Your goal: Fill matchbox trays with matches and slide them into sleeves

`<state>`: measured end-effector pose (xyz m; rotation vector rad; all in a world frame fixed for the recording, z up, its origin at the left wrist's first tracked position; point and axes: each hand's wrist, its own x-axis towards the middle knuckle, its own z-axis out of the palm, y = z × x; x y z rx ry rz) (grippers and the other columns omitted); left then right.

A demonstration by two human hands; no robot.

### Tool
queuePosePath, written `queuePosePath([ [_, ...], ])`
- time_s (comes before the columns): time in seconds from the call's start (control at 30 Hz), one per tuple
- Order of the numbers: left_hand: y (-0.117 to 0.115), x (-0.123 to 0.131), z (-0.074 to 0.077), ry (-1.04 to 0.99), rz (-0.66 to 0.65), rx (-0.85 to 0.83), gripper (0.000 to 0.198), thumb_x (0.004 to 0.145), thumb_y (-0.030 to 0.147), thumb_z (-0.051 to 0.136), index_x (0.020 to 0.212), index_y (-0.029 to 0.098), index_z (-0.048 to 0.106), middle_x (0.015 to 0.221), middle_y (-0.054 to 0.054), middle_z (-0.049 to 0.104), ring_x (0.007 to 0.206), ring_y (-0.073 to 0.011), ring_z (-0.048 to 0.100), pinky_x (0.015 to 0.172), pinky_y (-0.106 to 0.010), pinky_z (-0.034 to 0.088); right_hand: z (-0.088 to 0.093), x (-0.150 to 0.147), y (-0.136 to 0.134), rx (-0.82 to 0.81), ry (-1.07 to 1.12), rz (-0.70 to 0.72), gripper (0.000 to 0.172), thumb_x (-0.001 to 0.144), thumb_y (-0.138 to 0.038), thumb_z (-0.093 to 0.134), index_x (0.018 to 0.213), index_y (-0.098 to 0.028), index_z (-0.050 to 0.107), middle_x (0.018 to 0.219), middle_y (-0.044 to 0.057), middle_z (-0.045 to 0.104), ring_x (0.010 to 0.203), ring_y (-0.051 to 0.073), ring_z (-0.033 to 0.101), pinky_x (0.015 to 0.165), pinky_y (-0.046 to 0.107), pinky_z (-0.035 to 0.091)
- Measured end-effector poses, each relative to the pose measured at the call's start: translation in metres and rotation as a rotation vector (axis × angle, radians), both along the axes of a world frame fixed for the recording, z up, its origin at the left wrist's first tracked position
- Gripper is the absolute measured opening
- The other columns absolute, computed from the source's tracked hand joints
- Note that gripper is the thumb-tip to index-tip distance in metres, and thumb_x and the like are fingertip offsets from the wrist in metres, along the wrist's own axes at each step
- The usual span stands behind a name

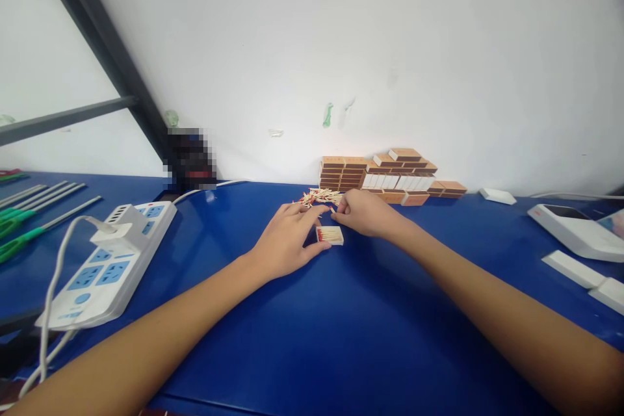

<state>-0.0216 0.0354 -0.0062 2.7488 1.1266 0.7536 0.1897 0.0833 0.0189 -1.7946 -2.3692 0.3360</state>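
Note:
A small white matchbox tray (336, 238) lies on the blue table with red-headed matches (329, 234) side by side in it. My left hand (287, 237) steadies it, the thumb at its near edge and the other fingers curled around its left and far sides. Just beyond the tray, my right hand (365, 213) is closed in a pinch on a match (332, 210), whose red head points left. Behind both hands is a loose heap of matches (319, 195), partly covered by my right hand.
Stacked matchboxes (390, 175) stand against the white wall. On the left are a white power strip (112, 266) with a plugged-in charger and cable, and green-handled rods (49, 208). A white device (575, 231) and white blocks (585, 273) lie at the right.

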Motion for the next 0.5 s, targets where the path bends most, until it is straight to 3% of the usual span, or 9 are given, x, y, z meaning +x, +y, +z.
queuePosePath([
  [0.23,0.001,0.000,0.000,-0.018,-0.013,-0.059,0.059,0.091,0.038,0.077,0.142,0.026,0.049,0.115,-0.003,0.075,0.122,-0.0285,0.060,0.107,-0.048,0.042,-0.005,0.023,0.000,0.036,0.001,0.047,0.022,0.098,-0.025,0.058,0.077,-0.019,0.061,0.083,0.010,0.073,0.074,0.021,0.063,0.063,0.031,0.040],
  [0.37,0.002,0.000,0.001,-0.050,0.015,-0.098,0.060,0.091,0.037,0.077,0.143,0.026,0.048,0.117,-0.004,0.076,0.120,-0.0292,0.061,0.106,-0.049,0.044,0.006,0.030,-0.015,0.047,0.084,0.192,0.019,0.101,-0.026,0.054,0.084,-0.020,0.060,0.088,0.007,0.071,0.077,0.019,0.061,0.067,0.030,0.042],
  [0.5,0.003,0.001,0.000,-0.074,0.007,-0.102,0.063,0.090,0.036,0.078,0.144,0.026,0.046,0.117,-0.003,0.076,0.126,-0.0293,0.060,0.109,-0.050,0.042,0.004,0.023,-0.035,0.057,0.116,0.330,0.013,0.100,-0.019,0.053,0.090,-0.020,0.061,0.096,0.007,0.069,0.079,0.019,0.060,0.068,0.030,0.041],
])
